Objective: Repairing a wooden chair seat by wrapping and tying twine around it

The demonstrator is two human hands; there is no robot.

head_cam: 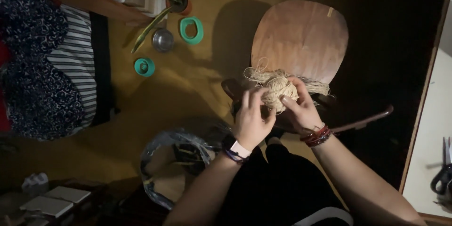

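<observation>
Gripping a ball of pale straw-like twine between both hands, left hand and right hand curled around it; loose strands fraying above, seemingly over a wooden chair seat.

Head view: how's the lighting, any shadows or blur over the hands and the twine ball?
Head view: dim, warm light; the twine ball and both hands, left hand and right hand, are lit and fairly sharp; the wooden chair casts a shadow leftward; the right side falls into darkness.
</observation>
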